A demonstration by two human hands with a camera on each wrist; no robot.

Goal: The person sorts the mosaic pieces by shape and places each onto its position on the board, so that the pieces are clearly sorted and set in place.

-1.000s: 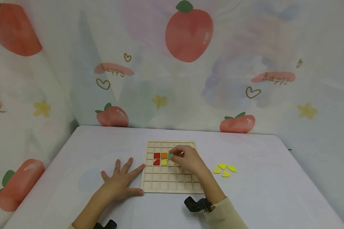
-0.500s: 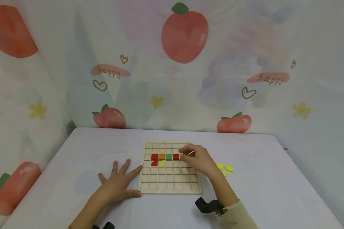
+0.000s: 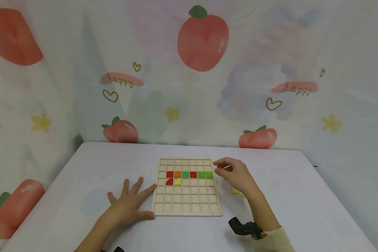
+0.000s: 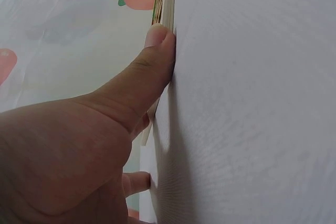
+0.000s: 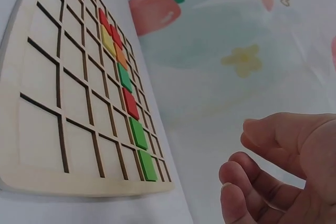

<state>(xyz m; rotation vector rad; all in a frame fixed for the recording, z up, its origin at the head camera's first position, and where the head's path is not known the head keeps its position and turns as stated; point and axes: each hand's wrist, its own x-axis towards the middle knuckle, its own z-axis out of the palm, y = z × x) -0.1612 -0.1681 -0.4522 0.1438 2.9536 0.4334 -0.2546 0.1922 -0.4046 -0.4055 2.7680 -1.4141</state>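
Note:
A wooden grid board (image 3: 189,214) lies on the table in the head view. One row holds a red tile (image 3: 169,174), an orange tile (image 3: 177,174), a teal tile (image 3: 185,174), another red tile (image 3: 193,174) and two green tiles (image 3: 201,174). Below them sit a red piece (image 3: 169,182) and a yellow piece (image 3: 177,182). My left hand (image 3: 127,204) is spread flat, thumb and index finger touching the board's left edge. Just off the right edge hovers my right hand (image 3: 234,175), fingers loosely bent; the right wrist view shows nothing between thumb and fingertips.
Loose yellow pieces (image 3: 235,190) lie on the white table (image 3: 189,232) right of the board, partly hidden by my right hand and forearm. A patterned cloth backdrop (image 3: 189,105) rises behind the table. Black wrist mounts (image 3: 244,227) sit at my wrists.
My right hand has moved right along the tile row and off the board, uncovering the second red tile and the two green ones. My left hand stays at the board's edge.

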